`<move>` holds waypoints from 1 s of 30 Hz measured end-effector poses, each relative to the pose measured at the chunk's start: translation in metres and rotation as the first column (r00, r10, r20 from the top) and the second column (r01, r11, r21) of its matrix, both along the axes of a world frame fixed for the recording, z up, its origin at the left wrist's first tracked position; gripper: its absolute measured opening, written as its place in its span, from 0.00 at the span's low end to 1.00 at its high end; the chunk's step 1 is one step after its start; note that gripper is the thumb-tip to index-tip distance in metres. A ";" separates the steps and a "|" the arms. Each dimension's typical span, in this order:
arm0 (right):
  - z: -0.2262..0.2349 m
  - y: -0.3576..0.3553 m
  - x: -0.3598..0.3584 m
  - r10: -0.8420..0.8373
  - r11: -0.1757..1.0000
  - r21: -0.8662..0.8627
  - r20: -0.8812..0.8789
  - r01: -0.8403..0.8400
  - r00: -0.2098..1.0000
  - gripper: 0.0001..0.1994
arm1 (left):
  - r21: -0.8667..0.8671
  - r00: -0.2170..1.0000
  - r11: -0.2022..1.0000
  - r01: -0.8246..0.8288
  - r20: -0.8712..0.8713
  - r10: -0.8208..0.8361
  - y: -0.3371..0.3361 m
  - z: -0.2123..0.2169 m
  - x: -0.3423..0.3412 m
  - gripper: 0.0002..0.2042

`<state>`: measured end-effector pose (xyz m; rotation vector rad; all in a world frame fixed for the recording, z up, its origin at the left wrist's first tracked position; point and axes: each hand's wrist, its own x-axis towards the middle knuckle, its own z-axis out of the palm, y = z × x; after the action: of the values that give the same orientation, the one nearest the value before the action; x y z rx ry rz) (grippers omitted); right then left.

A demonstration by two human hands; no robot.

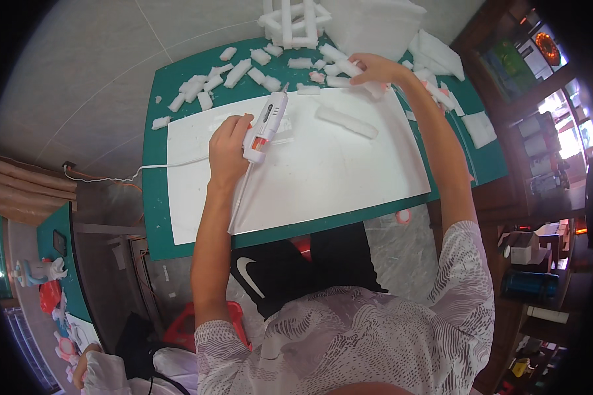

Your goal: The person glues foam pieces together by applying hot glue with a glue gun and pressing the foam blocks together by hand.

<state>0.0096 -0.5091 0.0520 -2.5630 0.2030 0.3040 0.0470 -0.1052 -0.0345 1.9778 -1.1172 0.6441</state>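
My left hand [229,146] is wrapped round the grip of a white hot glue gun [269,125], whose nozzle points away from me. From its back end a long glue stick [241,197] slants toward the table's near edge. At the far right, my right hand [381,70] has its thumb and fingers curled about the end of a white foam piece [348,68]; the palm side is partly hidden. A longer foam strip [346,122] lies alone on the white board [323,171], between my hands. More foam pieces [238,72] are scattered along the board's far edge.
The board rests on a green table [157,217]. At its far side stand an open foam frame [295,25] and a large foam block [375,26]. A white cord [171,163] runs off leftward. Another person's arm [82,365] shows at lower left, beside a second green table [72,263].
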 end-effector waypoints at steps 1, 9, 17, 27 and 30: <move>0.005 0.005 0.004 -0.079 0.997 -0.015 -0.031 0.078 0.996 0.30 | 0.014 1.000 1.000 0.000 -0.012 0.000 0.001 -0.001 0.000 0.21; -0.008 -0.010 0.027 0.166 0.974 -0.168 0.054 -0.155 0.985 0.18 | 0.007 1.000 1.000 0.007 0.001 -0.007 0.001 -0.002 0.000 0.22; -0.021 0.003 0.022 0.077 0.995 -0.066 0.138 -0.069 0.987 0.18 | 0.012 1.000 1.000 0.003 -0.011 -0.003 0.002 -0.002 0.001 0.22; -0.026 0.007 0.022 0.065 0.989 -0.135 0.083 -0.054 0.994 0.20 | 0.027 1.000 1.000 0.005 -0.021 -0.005 0.003 0.000 0.001 0.21; -0.025 -0.007 0.017 0.150 0.948 -0.290 0.047 -0.130 0.988 0.25 | 0.017 0.999 1.000 0.025 -0.024 -0.025 -0.005 0.000 0.001 0.20</move>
<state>0.0269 -0.5160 0.0271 -2.8779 0.0400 0.2539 0.0481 -0.1097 -0.0346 1.9778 -1.1347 0.5979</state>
